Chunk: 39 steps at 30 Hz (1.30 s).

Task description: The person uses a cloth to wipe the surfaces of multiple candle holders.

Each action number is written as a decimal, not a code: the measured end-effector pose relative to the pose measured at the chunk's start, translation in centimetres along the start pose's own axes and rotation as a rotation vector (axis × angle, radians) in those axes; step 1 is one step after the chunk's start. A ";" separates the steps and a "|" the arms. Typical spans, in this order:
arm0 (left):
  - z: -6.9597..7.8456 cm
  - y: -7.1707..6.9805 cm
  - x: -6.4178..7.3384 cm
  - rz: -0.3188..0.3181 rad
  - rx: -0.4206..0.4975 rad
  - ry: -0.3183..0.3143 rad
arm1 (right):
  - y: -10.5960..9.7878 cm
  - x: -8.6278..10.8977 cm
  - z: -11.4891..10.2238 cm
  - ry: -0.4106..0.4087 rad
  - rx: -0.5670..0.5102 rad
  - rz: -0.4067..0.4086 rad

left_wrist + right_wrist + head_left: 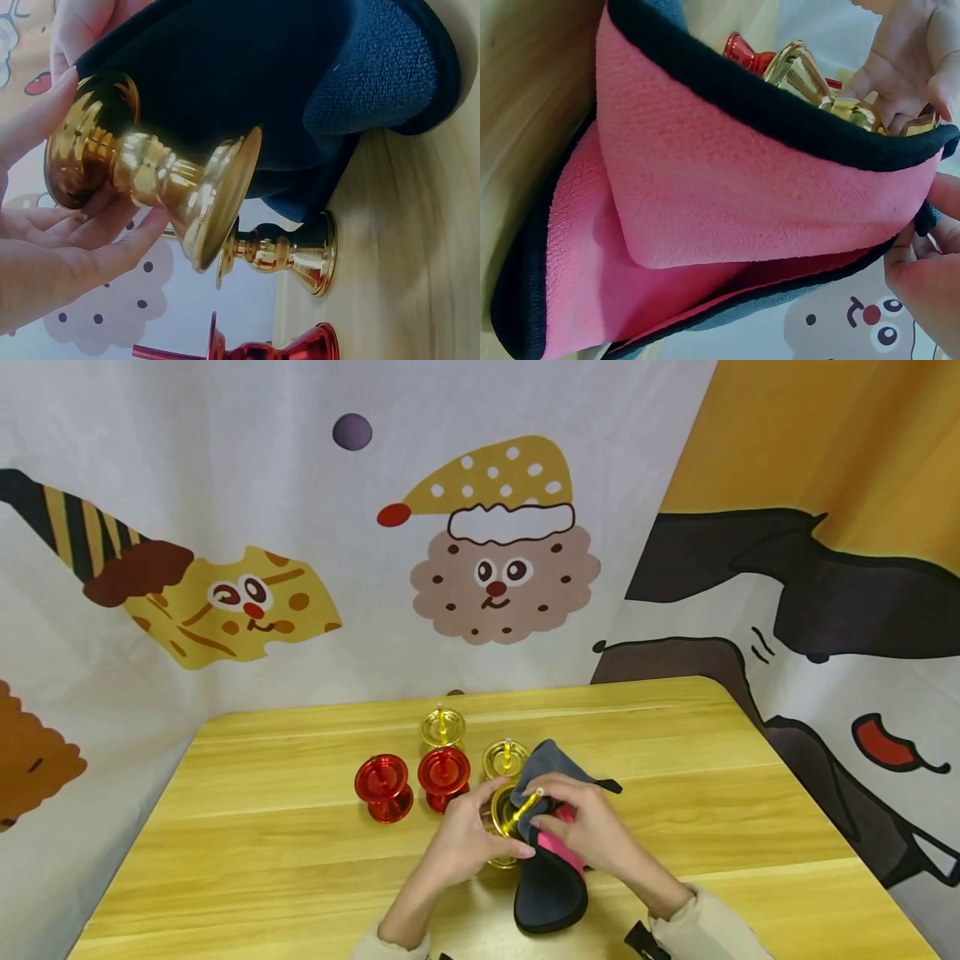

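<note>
A shiny gold candle holder [150, 169] with a flared base and a central spike is raised over the table in my left hand [472, 839], thumb and fingers around its cup end. The holder leans, and its spike points up to the right in the head view. My right hand [588, 818] pinches a two-sided cloth [705, 157], pink on one face and dark grey-blue on the other, with a black edge. The cloth lies against the cup beside the spike, and its lower end [551, 893] hangs down. In the right wrist view, the cloth covers part of the holder.
Behind the hands stand two more gold candle holders, one at the back [442, 727] and one nearer [504, 760] beside the cloth. Two red candle holders, the left one [384, 785] and the right one [444, 772], stand on the wooden table [262, 860]. A printed curtain [300, 460] hangs behind.
</note>
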<state>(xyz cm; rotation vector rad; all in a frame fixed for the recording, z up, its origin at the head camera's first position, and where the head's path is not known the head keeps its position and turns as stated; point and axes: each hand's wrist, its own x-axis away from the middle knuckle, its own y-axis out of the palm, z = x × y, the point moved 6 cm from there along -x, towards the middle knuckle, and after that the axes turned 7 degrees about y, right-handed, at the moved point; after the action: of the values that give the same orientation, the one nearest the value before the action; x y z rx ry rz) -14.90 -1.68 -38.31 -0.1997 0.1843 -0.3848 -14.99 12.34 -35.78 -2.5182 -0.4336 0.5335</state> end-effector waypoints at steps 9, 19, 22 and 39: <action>0.2 -0.2 0.2 0.014 0.034 0.018 | -0.1 -0.1 0.6 0.081 -0.239 -0.043; 0.5 0.2 0.2 0.037 -0.062 0.073 | 0.0 0.1 0.9 0.098 -0.266 0.005; 0.7 0.3 0.1 0.049 -0.091 0.091 | -0.2 0.2 0.8 0.071 -0.264 0.022; 0.5 0.2 0.2 0.054 -0.223 0.072 | -2.2 0.2 0.8 0.024 -0.412 -0.002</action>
<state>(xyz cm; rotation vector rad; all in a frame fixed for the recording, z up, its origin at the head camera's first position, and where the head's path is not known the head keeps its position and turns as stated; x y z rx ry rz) -14.50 -1.48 -37.89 -0.4000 0.3031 -0.3174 -15.58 14.53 -35.29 -2.9118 -0.5874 0.4483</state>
